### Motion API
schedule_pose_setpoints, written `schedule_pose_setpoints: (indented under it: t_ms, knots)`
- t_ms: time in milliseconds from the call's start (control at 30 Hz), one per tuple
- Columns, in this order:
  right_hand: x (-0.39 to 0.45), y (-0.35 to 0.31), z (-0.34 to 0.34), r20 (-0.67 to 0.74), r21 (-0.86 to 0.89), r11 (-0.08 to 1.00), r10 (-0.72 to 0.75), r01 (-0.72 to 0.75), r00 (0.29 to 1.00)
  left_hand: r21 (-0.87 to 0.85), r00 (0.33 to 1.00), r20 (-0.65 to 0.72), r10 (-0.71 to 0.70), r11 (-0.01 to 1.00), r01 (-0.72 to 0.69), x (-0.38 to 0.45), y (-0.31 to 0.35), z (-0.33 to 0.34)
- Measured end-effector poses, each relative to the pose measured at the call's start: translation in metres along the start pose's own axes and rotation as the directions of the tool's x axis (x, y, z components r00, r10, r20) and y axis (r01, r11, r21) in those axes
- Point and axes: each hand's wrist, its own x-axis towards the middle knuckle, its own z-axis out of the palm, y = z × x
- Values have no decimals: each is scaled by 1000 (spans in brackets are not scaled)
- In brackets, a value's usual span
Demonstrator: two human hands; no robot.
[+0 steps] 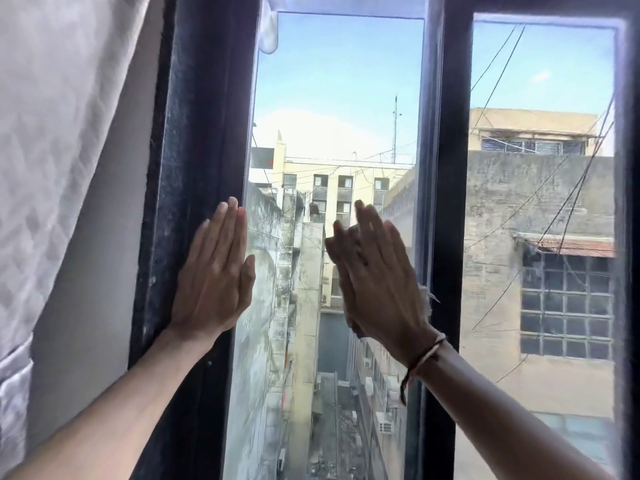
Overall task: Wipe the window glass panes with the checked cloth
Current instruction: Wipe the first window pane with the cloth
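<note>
Flat against the dark frame (194,168), the left hand (214,282) lies with fingers (225,226) straight and empty, while the right hand (377,282) presses a mostly hidden cloth (427,299) onto the middle pane (332,81), fingers spread over it, only a frayed edge showing.

— What sort of place is this looking like?
— An upper-floor room: a pale patterned curtain (52,140) is hanging left of the dark-framed glass window (332,98), and weathered concrete buildings (512,237) are showing beyond it, an alley below.
</note>
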Motion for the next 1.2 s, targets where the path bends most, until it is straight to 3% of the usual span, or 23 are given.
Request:
schedule_pose_setpoints:
  t_ms: [100, 200, 333, 400, 533, 567, 667, 733, 867, 933, 1033, 1133, 1200]
  knots:
    - [35, 24, 1, -188, 29, 987, 160, -157, 969, 0, 1000, -18, 4, 1000, -4, 1, -2, 2]
    - [49, 23, 7, -322, 141, 987, 117, -75, 939, 3, 1000, -26, 1, 1000, -1, 4, -4, 3]
    - [1, -18, 14, -169, 185, 967, -147, 178, 975, 16, 999, -34, 13, 1000, -13, 5, -7, 3]
    - [-2, -11, 11, -153, 183, 958, -195, 222, 969, 24, 999, -35, 21, 1000, -20, 3, -9, 3]
    - [20, -11, 12, -190, 91, 993, 90, -74, 978, 19, 999, -45, 27, 999, -27, 4, -8, 5]
    - [17, -19, 13, -193, 97, 991, 106, -88, 975, 18, 999, -46, 25, 1000, -25, 5, -8, 5]
    - [-13, -24, 10, -124, 155, 980, -106, 124, 987, 23, 999, -41, 30, 999, -29, 4, -8, 3]
    - [-15, -4, 1, -92, 143, 976, -155, 167, 984, 20, 999, -34, 31, 999, -30, 2, -7, 3]
    - [47, 26, -7, -121, 102, 985, 152, -140, 981, 11, 999, -29, 21, 1000, -21, 1, -4, 3]
    - [87, 24, -10, -109, 16, 983, 181, -180, 977, 8, 999, -35, 11, 1000, -11, 1, -3, 3]
    - [93, -15, -2, -23, -46, 998, 47, -48, 999, 11, 999, -42, 2, 1000, -1, 4, -4, 3]
    - [38, -44, 2, 106, 6, 990, -140, 140, 984, 38, 999, -45, 6, 999, -4, 5, -6, 2]
    - [18, -29, -3, 137, 5, 990, -141, 142, 980, 23, 999, -44, 9, 1000, -8, 3, -5, 2]
